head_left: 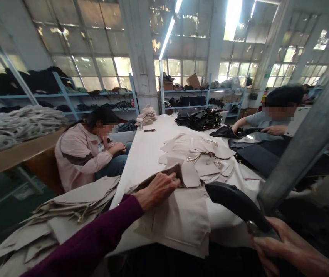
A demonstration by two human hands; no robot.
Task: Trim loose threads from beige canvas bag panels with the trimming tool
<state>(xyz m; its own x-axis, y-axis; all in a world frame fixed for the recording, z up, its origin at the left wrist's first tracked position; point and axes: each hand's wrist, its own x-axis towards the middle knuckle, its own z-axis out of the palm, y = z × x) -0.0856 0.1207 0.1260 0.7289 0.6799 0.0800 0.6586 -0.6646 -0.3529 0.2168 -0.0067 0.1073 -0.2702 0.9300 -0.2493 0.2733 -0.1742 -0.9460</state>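
White table (138,154), beige fabric (184,217), hands (159,189), illegible sign (267,75)

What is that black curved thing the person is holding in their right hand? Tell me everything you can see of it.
The black tool has a broad, curved, smooth-looking body that narrows toward the right hand, which grips its near end. A round, shiny, metal-looking stud sits by the fingers. It slants up and leftward from the hand, its blunt far end close to the beige cloth; whether they touch is unclear. The hand hides the rest, so I cannot say for sure what it is.
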